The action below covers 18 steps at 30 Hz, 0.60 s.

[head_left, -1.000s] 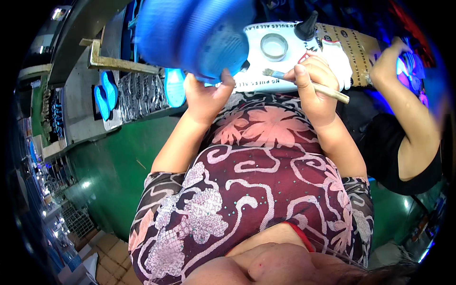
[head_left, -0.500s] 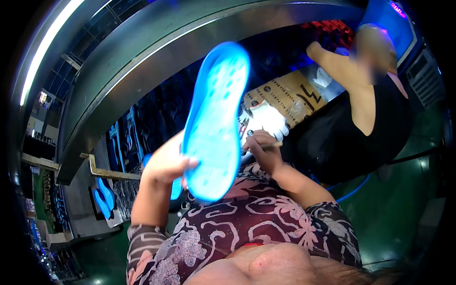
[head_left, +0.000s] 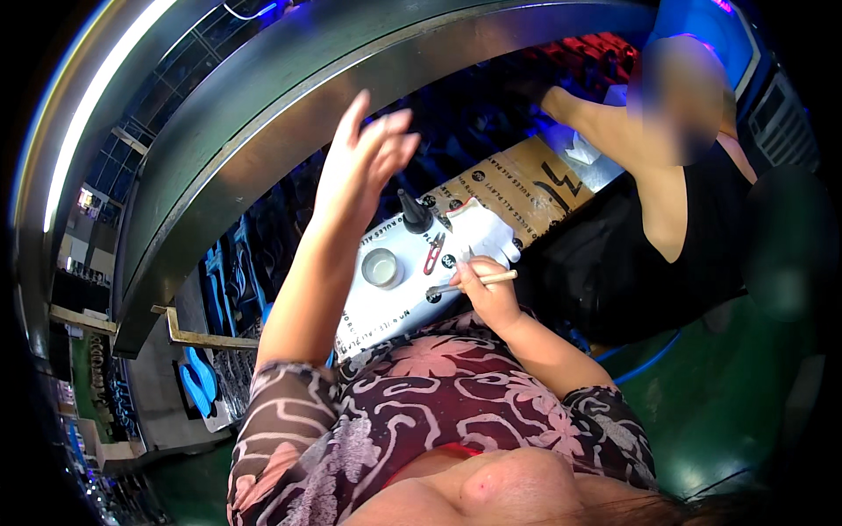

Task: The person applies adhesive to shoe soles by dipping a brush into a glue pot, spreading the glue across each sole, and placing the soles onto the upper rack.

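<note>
My left hand (head_left: 367, 158) is raised over the far side of the work surface, fingers spread, with nothing in it. Held in my right hand (head_left: 489, 294) is a small brush (head_left: 498, 277) with a pale wooden handle, its dark bristles pointing left over the white printed covering (head_left: 368, 317). Beside it stands a round cup (head_left: 381, 267) of clear or pale liquid. Behind the cup is a black cone-tipped bottle (head_left: 416, 214). Red-handled thread snips (head_left: 433, 254) lie between the cup and a white glove (head_left: 482, 230).
A metal conveyor frame (head_left: 289, 110) curves across the far side, dark shoe parts beneath it. Brown cardboard (head_left: 517, 180) continues the surface rightward, toward a co-worker in black (head_left: 605, 272) with an arm reaching out. Blue soles (head_left: 200, 382) lie at left near a metal bracket (head_left: 206, 326).
The blue shoe insole has left my left hand, which has moved up and away and opened. The cup, bottle and snips are now uncovered. My right hand still holds the brush.
</note>
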Tool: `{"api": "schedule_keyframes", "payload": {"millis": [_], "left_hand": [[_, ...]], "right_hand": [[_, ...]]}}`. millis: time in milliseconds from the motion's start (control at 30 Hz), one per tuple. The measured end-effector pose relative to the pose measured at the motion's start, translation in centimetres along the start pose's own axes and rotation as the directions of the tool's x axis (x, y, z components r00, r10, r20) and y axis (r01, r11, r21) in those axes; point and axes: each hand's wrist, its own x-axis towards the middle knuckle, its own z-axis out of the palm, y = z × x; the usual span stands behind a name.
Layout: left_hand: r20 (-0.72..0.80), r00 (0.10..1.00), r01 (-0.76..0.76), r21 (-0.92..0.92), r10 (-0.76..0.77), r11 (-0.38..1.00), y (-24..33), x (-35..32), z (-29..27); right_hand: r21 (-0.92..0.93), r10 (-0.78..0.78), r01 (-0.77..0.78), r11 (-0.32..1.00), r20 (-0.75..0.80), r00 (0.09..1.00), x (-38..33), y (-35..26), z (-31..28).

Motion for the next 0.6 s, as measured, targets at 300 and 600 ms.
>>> {"api": "schedule_keyframes", "payload": {"millis": [300,600], "left_hand": [[-0.674,0.722,0.627,0.734,0.159,0.262,-8.8,-31.1,-26.7],[-0.718,0.438,0.214,-0.501,-0.541,0.838,-14.8,-36.1,-26.0]], "right_hand": [[0.149,0.177,-0.195,0.969,0.129,0.976,-0.2,1.3,3.3],[0.028,0.278,-0.294,0.955,0.248,0.928,-0.9,0.7,6.3]]}}
